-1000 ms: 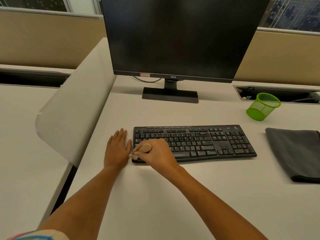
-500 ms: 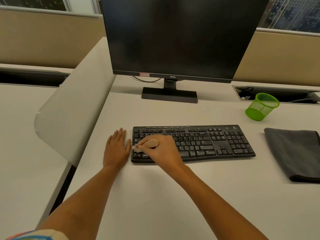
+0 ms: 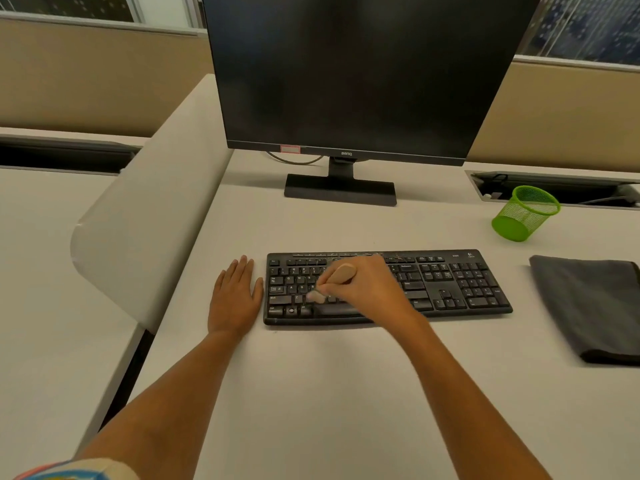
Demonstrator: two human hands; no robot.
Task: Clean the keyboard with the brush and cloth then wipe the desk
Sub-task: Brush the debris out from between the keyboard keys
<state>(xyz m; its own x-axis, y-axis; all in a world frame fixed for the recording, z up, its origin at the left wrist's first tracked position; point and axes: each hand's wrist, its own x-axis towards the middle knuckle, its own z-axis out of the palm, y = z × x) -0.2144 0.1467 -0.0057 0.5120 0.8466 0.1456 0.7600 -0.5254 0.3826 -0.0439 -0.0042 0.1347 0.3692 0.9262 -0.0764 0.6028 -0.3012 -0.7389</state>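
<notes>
Right hand (image 3: 372, 294): grips wooden-handled brush (image 3: 343, 273), bristles on black keyboard (image 3: 453, 289) beneath it.
Left hand (image 3: 235, 299): flat on desk (image 3: 329, 393), fingers together, beside the keyboard.
Folded grey cloth (image 3: 588, 306): far right of right hand.

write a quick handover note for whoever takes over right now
Right hand grips the brush, bristles down on keys left of centre on the keyboard.
Left hand lies flat on the desk by the keyboard's left end.
Grey cloth lies on the desk right of the keyboard, apart from it.
Done: brushing under way; how far cannot be told.
To do: finish brushing, wipe the keyboard with the cloth, wipe the desk.
</notes>
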